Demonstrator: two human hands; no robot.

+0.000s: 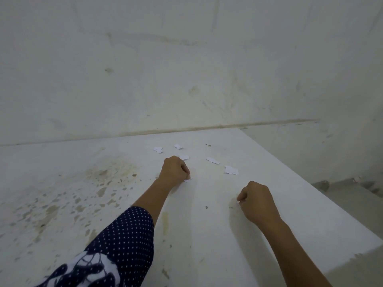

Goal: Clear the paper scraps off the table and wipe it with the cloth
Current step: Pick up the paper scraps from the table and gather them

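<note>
Head view: the loose paper scraps (231,170) lie scattered on the table (290,214) just beyond and right of the left hand (175,169), the nearer one, whose curled fingers pinch a scrap, while the right hand (257,200), well short of it, curls round what seems another white bit.

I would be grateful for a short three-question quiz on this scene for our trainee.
1. True or false: a cloth lies on the table.
2. The loose paper scraps lie: A) beyond the left hand and right hand, toward the wall; B) at the table's near edge; C) on the floor.
3. Which arm wears the dotted sleeve?
Key: 1 false; 2 A; 3 left.
</note>
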